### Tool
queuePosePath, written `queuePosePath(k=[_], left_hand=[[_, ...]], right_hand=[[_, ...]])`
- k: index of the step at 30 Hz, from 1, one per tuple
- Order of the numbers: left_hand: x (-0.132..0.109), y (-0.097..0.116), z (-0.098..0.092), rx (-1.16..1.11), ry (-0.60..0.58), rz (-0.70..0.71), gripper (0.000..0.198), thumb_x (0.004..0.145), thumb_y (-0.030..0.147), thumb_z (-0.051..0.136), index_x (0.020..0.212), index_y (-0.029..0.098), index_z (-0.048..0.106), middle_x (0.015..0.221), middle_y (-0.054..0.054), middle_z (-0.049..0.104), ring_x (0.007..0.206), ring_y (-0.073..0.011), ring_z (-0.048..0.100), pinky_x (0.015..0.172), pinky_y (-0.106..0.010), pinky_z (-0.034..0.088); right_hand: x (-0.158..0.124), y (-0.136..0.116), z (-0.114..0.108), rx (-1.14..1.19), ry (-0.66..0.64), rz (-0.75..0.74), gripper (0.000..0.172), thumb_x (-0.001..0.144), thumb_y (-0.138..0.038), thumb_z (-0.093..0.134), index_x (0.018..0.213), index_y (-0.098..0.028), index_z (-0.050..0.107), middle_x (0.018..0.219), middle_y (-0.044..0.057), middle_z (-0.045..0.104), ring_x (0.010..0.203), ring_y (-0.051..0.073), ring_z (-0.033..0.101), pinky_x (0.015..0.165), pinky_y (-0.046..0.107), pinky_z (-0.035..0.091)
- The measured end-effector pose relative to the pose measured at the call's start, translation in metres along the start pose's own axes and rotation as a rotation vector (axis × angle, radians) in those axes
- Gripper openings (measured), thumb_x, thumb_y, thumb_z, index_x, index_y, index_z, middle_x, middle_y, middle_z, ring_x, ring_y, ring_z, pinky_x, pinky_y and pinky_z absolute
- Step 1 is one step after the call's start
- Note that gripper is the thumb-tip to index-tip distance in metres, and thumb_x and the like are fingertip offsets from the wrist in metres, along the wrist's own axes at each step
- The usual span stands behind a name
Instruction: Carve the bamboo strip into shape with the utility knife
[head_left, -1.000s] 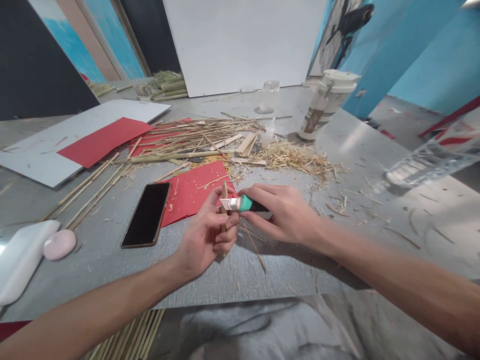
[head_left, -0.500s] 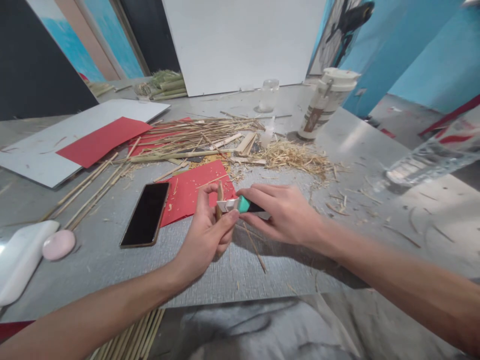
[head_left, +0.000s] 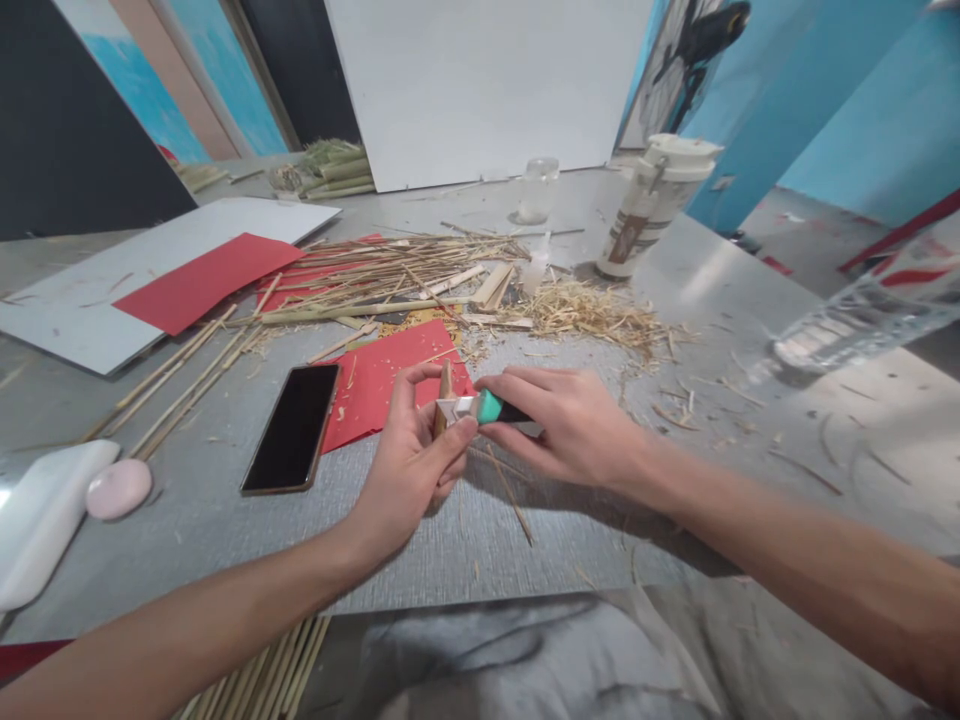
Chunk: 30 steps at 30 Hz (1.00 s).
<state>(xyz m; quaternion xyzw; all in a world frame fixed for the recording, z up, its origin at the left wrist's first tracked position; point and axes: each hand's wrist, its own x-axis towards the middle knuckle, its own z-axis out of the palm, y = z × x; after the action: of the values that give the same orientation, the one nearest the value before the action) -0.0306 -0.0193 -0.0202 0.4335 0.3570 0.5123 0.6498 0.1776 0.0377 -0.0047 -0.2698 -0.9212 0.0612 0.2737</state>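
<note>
Upright in my left hand (head_left: pixel 412 455) is a short piece of straw stalk (head_left: pixel 446 383), pinched between thumb and fingers. My right hand (head_left: pixel 566 425) is closed around a utility knife (head_left: pixel 491 407) with a green and black handle. Its blade lies across the stalk piece, close to my left thumb tip, which touches or nearly touches the knife's metal front. Below the hands is a red sheet (head_left: pixel 367 400) sprinkled with pale shavings. The lower end of the stalk piece is hidden by my fingers.
A phone (head_left: pixel 291 428) lies left of my hands. Behind are long dry stalks (head_left: pixel 390 270), a heap of shavings (head_left: pixel 600 315), a small glass jar (head_left: pixel 538 190) and a white cup (head_left: pixel 652 205). A plastic bottle (head_left: pixel 862 310) is at right, a white case (head_left: pixel 52 520) at left.
The stalk piece has tilted slightly and its top has shifted a little to the right. The knife blade stays against it, and both hands hold nearly the same place.
</note>
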Motion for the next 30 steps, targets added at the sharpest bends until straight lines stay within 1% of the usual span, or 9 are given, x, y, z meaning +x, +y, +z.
queuePosePath(k=[4, 8, 11, 15, 20, 24, 30], left_hand=[[0.001, 0.001, 0.0, 0.02, 0.019, -0.011, 0.047, 0.099, 0.035, 0.079, 0.129, 0.036, 0.043, 0.064, 0.015, 0.048, 0.041, -0.0041, 0.032, 0.037, -0.009, 0.029], [0.001, 0.0, -0.002, 0.042, 0.031, 0.013, 0.045, 0.098, 0.033, 0.08, 0.127, 0.036, 0.045, 0.063, 0.015, 0.049, 0.04, -0.0042, 0.035, 0.037, -0.009, 0.031], [0.0, 0.0, -0.002, 0.061, 0.047, 0.026, 0.044, 0.097, 0.031, 0.081, 0.125, 0.035, 0.047, 0.065, 0.015, 0.053, 0.04, -0.0038, 0.037, 0.038, -0.01, 0.032], [-0.001, 0.0, -0.002, 0.082, 0.093, 0.013, 0.044, 0.096, 0.028, 0.082, 0.122, 0.035, 0.048, 0.063, 0.015, 0.053, 0.039, -0.0035, 0.034, 0.037, -0.01, 0.031], [-0.003, -0.003, -0.001, 0.133, 0.167, 0.01, 0.044, 0.096, 0.036, 0.083, 0.122, 0.034, 0.048, 0.06, 0.015, 0.051, 0.038, -0.0047, 0.034, 0.035, -0.011, 0.03], [-0.003, -0.003, 0.0, 0.14, 0.176, 0.028, 0.043, 0.096, 0.04, 0.083, 0.122, 0.035, 0.049, 0.058, 0.015, 0.049, 0.038, -0.0053, 0.033, 0.035, -0.012, 0.029], [0.002, 0.002, 0.006, 0.034, 0.172, 0.011, 0.04, 0.096, 0.04, 0.081, 0.119, 0.033, 0.049, 0.055, 0.016, 0.042, 0.037, -0.0048, 0.025, 0.035, -0.011, 0.023]], right_hand=[[0.0, 0.0, 0.0, -0.009, -0.012, 0.012, 0.035, 0.113, -0.045, 0.049, 0.117, -0.015, 0.067, 0.094, 0.011, 0.075, 0.077, 0.021, 0.066, 0.065, 0.033, 0.039], [0.0, 0.0, 0.0, -0.016, -0.007, 0.007, 0.035, 0.113, -0.046, 0.048, 0.117, -0.017, 0.067, 0.093, 0.009, 0.074, 0.075, 0.02, 0.064, 0.065, 0.033, 0.037], [0.0, 0.001, -0.001, -0.021, -0.005, -0.011, 0.035, 0.114, -0.046, 0.048, 0.118, -0.016, 0.066, 0.093, 0.008, 0.073, 0.074, 0.019, 0.062, 0.065, 0.032, 0.036], [0.0, 0.0, 0.0, -0.066, 0.015, -0.025, 0.038, 0.114, -0.045, 0.046, 0.118, -0.014, 0.066, 0.09, 0.008, 0.072, 0.07, 0.018, 0.06, 0.062, 0.033, 0.033], [-0.001, -0.004, 0.002, -0.165, 0.033, -0.015, 0.039, 0.116, -0.046, 0.043, 0.115, -0.015, 0.066, 0.088, 0.007, 0.072, 0.068, 0.017, 0.058, 0.06, 0.033, 0.03], [-0.001, -0.008, 0.004, -0.238, 0.053, 0.015, 0.041, 0.117, -0.047, 0.04, 0.114, -0.016, 0.066, 0.087, 0.007, 0.071, 0.07, 0.018, 0.059, 0.061, 0.033, 0.031], [0.002, -0.015, 0.009, -0.266, 0.086, 0.05, 0.04, 0.117, -0.046, 0.042, 0.112, -0.016, 0.068, 0.087, 0.007, 0.071, 0.072, 0.019, 0.061, 0.061, 0.033, 0.032]])
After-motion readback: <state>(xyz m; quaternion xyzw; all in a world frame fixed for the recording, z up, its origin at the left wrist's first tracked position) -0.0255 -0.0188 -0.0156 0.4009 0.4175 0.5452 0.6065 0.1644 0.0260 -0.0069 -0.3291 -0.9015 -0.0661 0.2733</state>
